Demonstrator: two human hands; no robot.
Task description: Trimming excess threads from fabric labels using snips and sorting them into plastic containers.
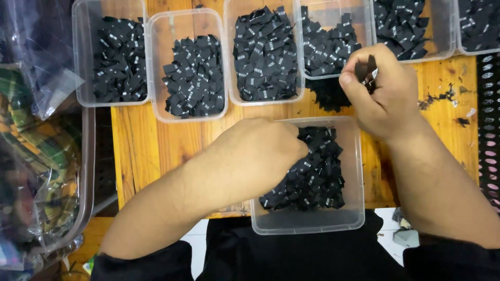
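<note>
The left hand (260, 153) is clenched into the black woven size labels (312, 171) in the clear plastic tub (354, 218) nearest the person; the right hand (385, 91) pinches a small stack of labels (370, 70) just above it. Picking single labels, print up, would serve best. Beyond both hands, a row of tubs (156, 67) on the wooden desk (135, 151) holds more labels.

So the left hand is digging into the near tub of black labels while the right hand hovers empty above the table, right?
Not quite. The right hand is not empty: the head view shows it pinching a small bunch of black labels between thumb and fingers. The rest holds: the left hand is in the near tub of black labels.
</note>
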